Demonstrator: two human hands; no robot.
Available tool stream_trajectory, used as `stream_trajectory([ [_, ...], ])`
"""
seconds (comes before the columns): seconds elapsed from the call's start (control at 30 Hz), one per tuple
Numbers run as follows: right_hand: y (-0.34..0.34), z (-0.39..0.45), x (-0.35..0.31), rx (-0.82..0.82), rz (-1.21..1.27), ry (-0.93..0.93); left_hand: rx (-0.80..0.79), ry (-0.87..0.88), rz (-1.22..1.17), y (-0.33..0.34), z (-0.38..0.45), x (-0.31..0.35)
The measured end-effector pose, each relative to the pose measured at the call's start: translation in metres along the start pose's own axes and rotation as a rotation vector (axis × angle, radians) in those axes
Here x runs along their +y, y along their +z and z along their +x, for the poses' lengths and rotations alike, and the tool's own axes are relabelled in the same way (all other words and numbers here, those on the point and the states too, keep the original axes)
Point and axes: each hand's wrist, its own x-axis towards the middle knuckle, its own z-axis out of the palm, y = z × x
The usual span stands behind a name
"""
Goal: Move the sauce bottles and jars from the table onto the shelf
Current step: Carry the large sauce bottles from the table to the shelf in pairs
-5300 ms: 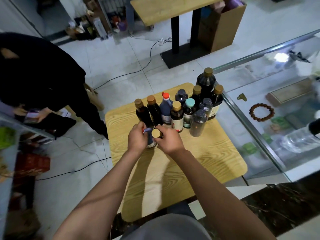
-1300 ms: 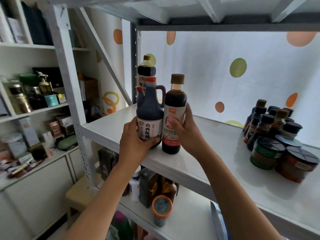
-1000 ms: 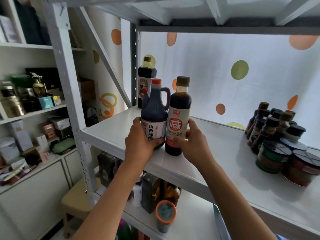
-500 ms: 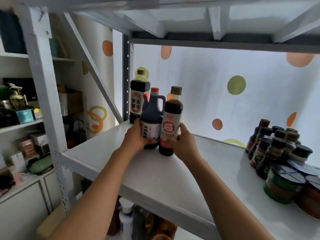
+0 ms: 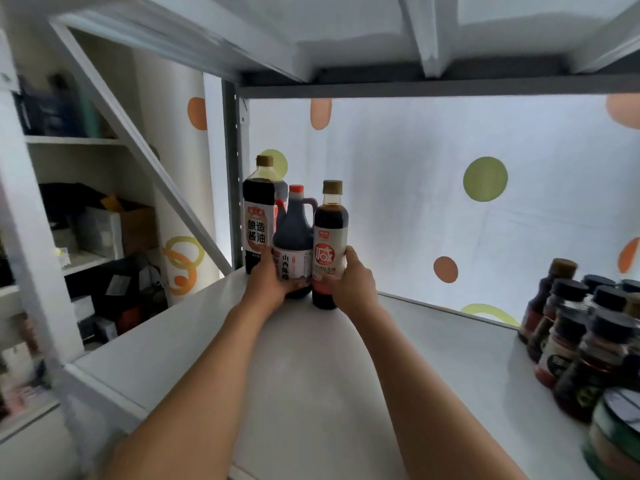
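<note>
While the left grip (image 5: 266,284) curls round the handled vinegar jug (image 5: 294,244), the right grip (image 5: 351,284) clasps the brown-capped sauce bottle (image 5: 329,237); both stand upright on the white shelf (image 5: 311,375), beside a taller soy bottle (image 5: 259,216) at the back-left corner.

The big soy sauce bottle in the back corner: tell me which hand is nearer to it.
Left. The left hand grips the handled vinegar jug just in front of the big soy sauce bottle; the right hand is farther right.

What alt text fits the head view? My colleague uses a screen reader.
Two hands set bottles at a white shelf's back left: left hand grips a handled vinegar jug, right hand a brown-capped sauce bottle.
</note>
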Motion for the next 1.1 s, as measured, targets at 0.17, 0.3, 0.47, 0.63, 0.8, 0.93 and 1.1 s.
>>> stream_trajectory([
  [0.17,0.003,0.023,0.009,-0.011,0.008,-0.012,0.128,0.08,0.062,0.014,0.016,-0.009],
  [0.3,0.01,0.037,0.015,-0.007,0.043,-0.011,0.189,0.107,0.064,0.026,0.023,-0.017],
  [0.47,0.018,0.046,0.023,0.007,0.082,-0.025,0.243,0.06,0.088,0.035,0.031,-0.022],
  [0.63,0.022,0.045,0.029,0.022,0.128,-0.032,0.251,0.097,0.171,0.035,0.028,-0.023],
  [0.8,0.026,0.035,0.04,0.001,-0.012,0.025,0.243,0.073,0.265,0.034,0.015,-0.016],
  [0.93,0.025,0.02,0.042,-0.082,-0.211,0.063,0.156,0.037,0.613,0.026,-0.01,-0.007],
  [1.1,0.019,-0.017,0.034,-0.126,-0.474,0.069,-0.159,-0.049,0.769,0.01,-0.053,0.001],
])
